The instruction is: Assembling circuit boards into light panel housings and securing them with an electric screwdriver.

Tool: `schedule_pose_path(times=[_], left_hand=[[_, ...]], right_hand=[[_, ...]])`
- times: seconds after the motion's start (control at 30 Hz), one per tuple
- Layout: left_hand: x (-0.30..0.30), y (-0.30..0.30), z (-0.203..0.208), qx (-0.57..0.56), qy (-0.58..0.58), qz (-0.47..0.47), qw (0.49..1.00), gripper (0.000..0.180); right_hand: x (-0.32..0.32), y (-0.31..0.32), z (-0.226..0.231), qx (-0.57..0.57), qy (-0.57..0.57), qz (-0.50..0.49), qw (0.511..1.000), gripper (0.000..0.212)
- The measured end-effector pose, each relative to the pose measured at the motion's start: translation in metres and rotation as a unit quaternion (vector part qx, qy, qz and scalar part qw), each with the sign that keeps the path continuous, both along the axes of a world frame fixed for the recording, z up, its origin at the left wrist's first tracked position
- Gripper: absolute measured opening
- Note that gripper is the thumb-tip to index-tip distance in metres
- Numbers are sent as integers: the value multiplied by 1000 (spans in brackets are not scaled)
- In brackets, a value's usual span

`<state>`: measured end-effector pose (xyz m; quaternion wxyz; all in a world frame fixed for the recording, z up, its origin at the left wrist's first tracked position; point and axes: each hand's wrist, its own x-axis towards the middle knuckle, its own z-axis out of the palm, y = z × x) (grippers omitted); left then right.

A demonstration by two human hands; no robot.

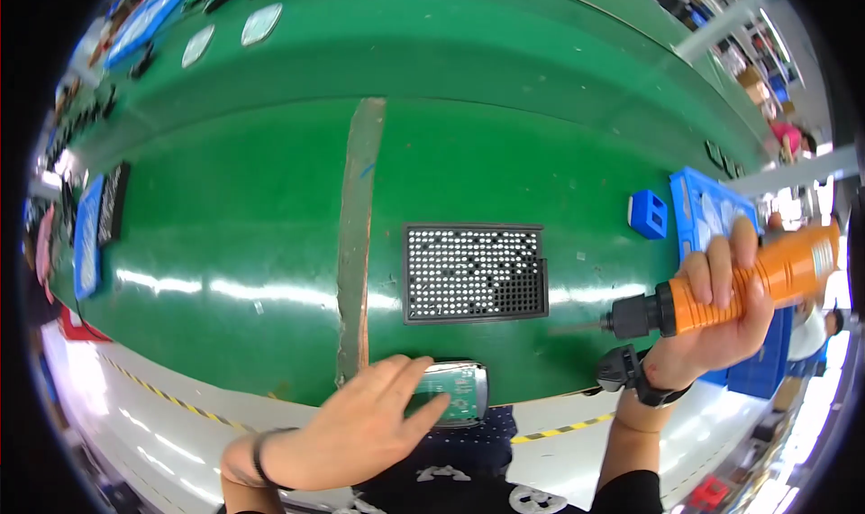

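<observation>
My right hand (721,298) is wrapped round an orange and black electric screwdriver (757,284). Its thin bit points left, above the green bench near the screw tray. My left hand (369,415) lies over the left part of a small device with a green circuit board (461,394) in a pale, rounded casing. The thumb rests on the board, and the fingers are at its far left edge, so the hand grips the device at the bench's near edge. Just beyond it lies a black perforated tray (432,319) with many small silvery screws in its holes; its lower right holes look dark.
A grey-brown strip (353,217) runs across the green bench (234,217) left of the tray. At right stand a small blue block (647,215) and blue bins (689,212). Blue and black trays (90,235) lie far left. Pale rounded parts (261,25) sit at the back.
</observation>
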<state>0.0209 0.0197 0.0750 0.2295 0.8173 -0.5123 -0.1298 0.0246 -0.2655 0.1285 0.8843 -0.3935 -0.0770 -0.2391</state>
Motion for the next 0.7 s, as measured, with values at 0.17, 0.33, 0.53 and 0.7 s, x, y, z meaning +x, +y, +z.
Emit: schedule_pose_path(times=[0.17,0.33,0.53,0.7], left_hand=[[-21,-19,-50,-81,-13,130,988,37],[-25,-20,-60,-139,28,155,978,35],[-26,-24,-64,-136,23,159,978,33],[-26,-25,-64,-138,12,158,978,32]], right_hand=[[5,45,-31,-158,-93,-108,977,52],[7,59,-30,-329,-80,-100,936,50],[16,58,-42,-353,-53,-95,929,50],[20,58,-41,-362,-51,-81,927,51]])
